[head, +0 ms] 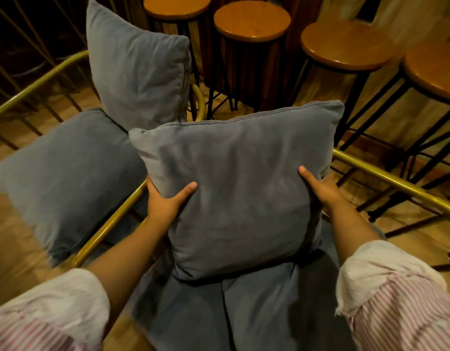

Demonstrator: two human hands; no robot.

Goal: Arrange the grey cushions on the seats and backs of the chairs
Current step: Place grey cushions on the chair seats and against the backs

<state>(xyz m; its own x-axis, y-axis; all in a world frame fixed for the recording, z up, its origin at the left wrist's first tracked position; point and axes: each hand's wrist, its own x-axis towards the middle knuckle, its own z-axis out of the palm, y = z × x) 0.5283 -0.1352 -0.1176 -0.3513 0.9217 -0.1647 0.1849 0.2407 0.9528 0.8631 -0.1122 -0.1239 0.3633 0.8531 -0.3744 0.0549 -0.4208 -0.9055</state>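
Observation:
I hold a square grey back cushion [239,188] upright in the centre. My left hand [165,201] grips its left edge and my right hand [320,191] grips its right edge. Its bottom edge rests on a grey seat cushion [231,312] of the near chair, whose gold metal frame [386,176] runs off to the right. On the left chair [41,79] a grey seat cushion [64,178] lies flat, and another grey cushion [140,67] stands upright behind it against the back.
Several round wooden stools [251,20] on black metal legs stand close behind the chairs, from centre to the right edge. A gold armrest tube [109,224] separates the two chairs. Dark railing bars [21,39] run along the upper left. The floor is wood.

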